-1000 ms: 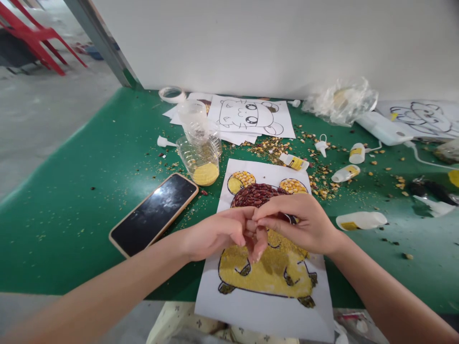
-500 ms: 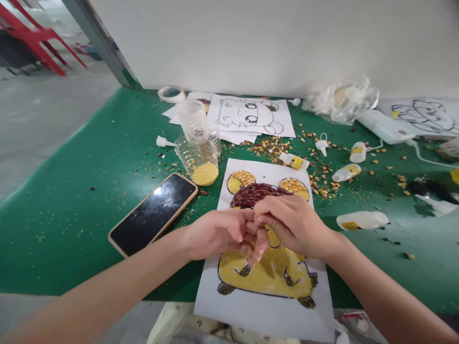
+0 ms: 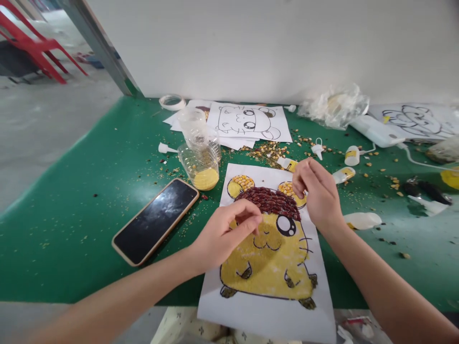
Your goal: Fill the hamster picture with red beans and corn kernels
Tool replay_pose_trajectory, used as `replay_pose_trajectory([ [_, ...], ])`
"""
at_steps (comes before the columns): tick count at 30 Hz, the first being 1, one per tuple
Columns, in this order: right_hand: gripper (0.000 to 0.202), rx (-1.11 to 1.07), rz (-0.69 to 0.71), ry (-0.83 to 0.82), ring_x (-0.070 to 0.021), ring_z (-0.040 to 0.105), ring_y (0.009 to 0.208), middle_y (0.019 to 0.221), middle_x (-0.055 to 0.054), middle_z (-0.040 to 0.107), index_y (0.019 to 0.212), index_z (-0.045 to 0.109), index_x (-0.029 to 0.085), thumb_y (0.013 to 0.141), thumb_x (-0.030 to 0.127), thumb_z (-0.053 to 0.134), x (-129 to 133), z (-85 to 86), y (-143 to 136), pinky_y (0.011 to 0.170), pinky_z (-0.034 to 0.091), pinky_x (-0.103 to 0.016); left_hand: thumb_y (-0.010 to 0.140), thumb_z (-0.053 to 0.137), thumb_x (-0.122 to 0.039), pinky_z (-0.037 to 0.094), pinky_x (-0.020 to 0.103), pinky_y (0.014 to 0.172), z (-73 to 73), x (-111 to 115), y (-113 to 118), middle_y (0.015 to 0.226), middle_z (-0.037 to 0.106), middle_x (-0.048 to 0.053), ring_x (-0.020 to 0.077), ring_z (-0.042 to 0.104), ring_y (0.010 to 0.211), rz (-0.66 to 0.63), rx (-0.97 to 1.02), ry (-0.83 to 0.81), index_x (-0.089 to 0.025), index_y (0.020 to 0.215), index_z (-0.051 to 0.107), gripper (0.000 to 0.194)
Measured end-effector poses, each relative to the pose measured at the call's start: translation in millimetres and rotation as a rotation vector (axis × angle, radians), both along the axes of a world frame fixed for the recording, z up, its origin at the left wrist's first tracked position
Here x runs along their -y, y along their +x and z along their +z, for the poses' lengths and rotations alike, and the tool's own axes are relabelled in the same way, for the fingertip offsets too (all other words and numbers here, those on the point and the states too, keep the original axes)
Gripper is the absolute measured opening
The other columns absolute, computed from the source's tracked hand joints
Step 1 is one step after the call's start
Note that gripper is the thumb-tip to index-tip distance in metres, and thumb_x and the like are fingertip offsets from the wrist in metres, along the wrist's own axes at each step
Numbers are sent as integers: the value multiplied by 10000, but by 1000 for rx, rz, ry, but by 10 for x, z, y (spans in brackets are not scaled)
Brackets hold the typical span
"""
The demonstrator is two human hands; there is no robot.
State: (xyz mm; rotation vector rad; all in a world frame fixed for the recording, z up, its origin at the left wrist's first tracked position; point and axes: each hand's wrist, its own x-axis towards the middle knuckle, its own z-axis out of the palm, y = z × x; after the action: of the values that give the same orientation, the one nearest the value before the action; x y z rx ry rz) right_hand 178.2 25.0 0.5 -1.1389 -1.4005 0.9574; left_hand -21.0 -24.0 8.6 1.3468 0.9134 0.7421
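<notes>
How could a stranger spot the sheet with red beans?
On the green table, find the phone. Right of it lies a white sheet bearing an animal figure. Unlike the mostly unfilled drawing behind it, this figure is largely filled with yellow and capped in dark red beans.

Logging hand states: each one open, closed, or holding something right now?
Left hand: curled above the yellow animal picture on white paper; any grip can't be told.
Right hand: curled; whether it holds anything can't be told.
</notes>
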Motion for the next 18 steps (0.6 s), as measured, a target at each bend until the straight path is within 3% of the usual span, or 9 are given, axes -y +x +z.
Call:
replay_pose_trajectory([
  [3,297,-193,-51,-52,-80,344,428,552,56,333,675,412,216,913,390,447,-127,-36,74,405,307,-218,873,541,-299,429,229,667,-10,22,-5,747,618,0,115,575,708,112,-96,154,-174,831,606,146],
  [5,207,-263,-106,-18,-91,431,484,609,35,412,731,457,222,901,339,469,-187,-75,126,462,393,-228,861,562,-290,439,227,653,-17,24,-11,761,631,2,116,582,697,156,-90,187,-179,832,614,126],
  [8,40,-209,-170,91,-145,578,741,830,-24,560,841,501,237,847,248,539,-229,-127,174,658,498,-292,852,574,-273,442,227,633,-20,22,-17,753,637,6,119,581,682,201,-96,224,-181,819,619,108],
  [10,92,-126,-211,165,-175,588,905,964,-44,583,894,518,245,823,220,570,-218,-132,168,756,505,-324,852,574,-272,443,225,629,-20,23,-17,740,631,3,116,576,674,232,-89,229,-182,817,616,104],
  [12,74,-63,-225,194,-174,589,926,966,-42,592,908,543,243,839,228,564,-169,-102,128,778,502,-322,849,578,-277,445,220,630,-19,25,-15,727,623,-3,112,575,671,258,-66,206,-183,819,612,104],
  [15,46,66,-109,198,-147,603,808,858,-21,620,890,596,232,857,232,564,-37,-11,30,738,500,-294,845,583,-277,454,217,626,-13,23,-12,727,638,0,115,592,677,255,-22,123,-179,837,615,103],
  [18,95,238,172,262,-138,620,792,862,-18,666,914,641,218,840,188,589,96,61,-63,731,500,-276,844,582,-269,465,220,626,-8,14,-10,745,662,10,123,611,686,244,-9,68,-173,857,621,105],
])
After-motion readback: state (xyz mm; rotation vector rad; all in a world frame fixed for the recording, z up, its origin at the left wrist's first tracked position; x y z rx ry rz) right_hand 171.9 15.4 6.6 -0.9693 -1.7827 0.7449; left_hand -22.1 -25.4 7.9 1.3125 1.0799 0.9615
